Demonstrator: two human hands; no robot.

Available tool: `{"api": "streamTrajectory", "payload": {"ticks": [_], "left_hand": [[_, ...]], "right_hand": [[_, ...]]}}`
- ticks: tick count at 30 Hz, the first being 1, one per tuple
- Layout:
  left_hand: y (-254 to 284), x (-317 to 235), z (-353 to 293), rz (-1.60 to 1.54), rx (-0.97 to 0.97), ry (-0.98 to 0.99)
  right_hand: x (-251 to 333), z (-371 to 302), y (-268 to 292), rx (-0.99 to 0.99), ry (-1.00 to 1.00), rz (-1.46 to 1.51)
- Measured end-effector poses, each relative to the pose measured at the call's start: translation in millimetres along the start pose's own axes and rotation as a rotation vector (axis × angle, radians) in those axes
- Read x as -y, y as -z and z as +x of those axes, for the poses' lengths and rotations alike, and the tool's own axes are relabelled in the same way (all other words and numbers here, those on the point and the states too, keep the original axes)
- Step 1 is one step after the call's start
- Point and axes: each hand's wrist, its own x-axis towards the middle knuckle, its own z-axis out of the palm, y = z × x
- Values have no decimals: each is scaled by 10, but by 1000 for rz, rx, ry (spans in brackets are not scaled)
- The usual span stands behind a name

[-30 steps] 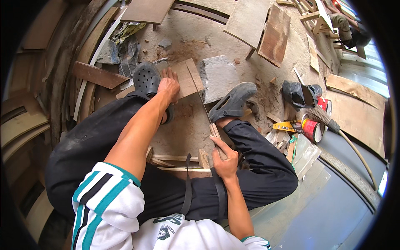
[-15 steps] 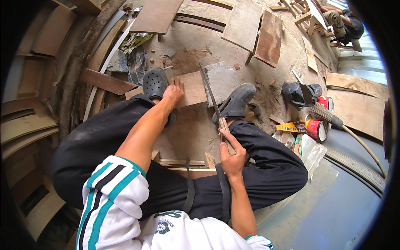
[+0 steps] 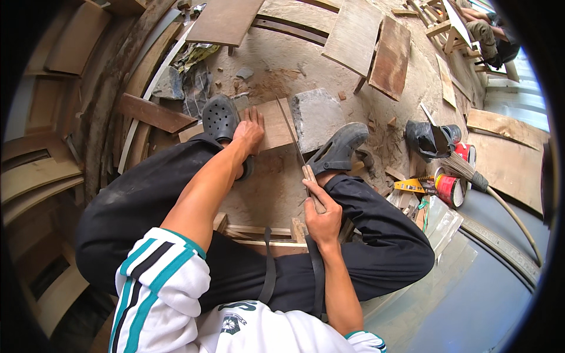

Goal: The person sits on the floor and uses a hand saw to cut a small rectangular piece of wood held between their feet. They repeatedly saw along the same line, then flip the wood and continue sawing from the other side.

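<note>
A light-brown wooden board (image 3: 275, 128) lies low between my feet. My left hand (image 3: 249, 130) rests flat on it, fingers stretched out, next to my left dark clog (image 3: 220, 117). In my right hand (image 3: 323, 219) is the wooden handle of a handsaw (image 3: 290, 126), gripped with curled fingers. Its long thin blade shows nearly edge-on and crosses the board close to its right end. Whether the blade bites into the wood I cannot tell. A grey concrete block (image 3: 319, 119) sits just right of the blade, beside my right clog (image 3: 340, 147).
Wooden panels (image 3: 353, 36) stand ahead. Stacked wood (image 3: 44, 176) lines the left. At right are a black bucket-like container (image 3: 425, 140), a brush (image 3: 462, 167), a red can (image 3: 449, 189) and a yellow-handled tool (image 3: 410, 185). Another person (image 3: 488, 35) sits far right.
The handsaw and my right hand have shifted a little left, bringing the blade over the board's right end. My left hand stays on the board. The view has shifted slightly.
</note>
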Motion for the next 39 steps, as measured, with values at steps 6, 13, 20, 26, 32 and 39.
{"api": "streamTrajectory", "payload": {"ticks": [6, 13, 20, 26, 32, 39], "left_hand": [[50, 15, 32, -83, 97, -12], [139, -17, 38, -97, 122, -11], [9, -45, 190, -64, 177, 6], [92, -23, 64, -100, 100, -7], [-122, -1, 62, -64, 37, 89], [4, -36, 18, -49, 50, 6]], "right_hand": [[94, 21, -18, 26, 11, -66], [243, -216, 163, 58, -72, -98], [439, -134, 80, 136, -157, -100], [47, -267, 219, 36, -71, -31], [66, -207, 234, 31, -109, 92], [-111, -232, 218, -6, -71, 123]]}}
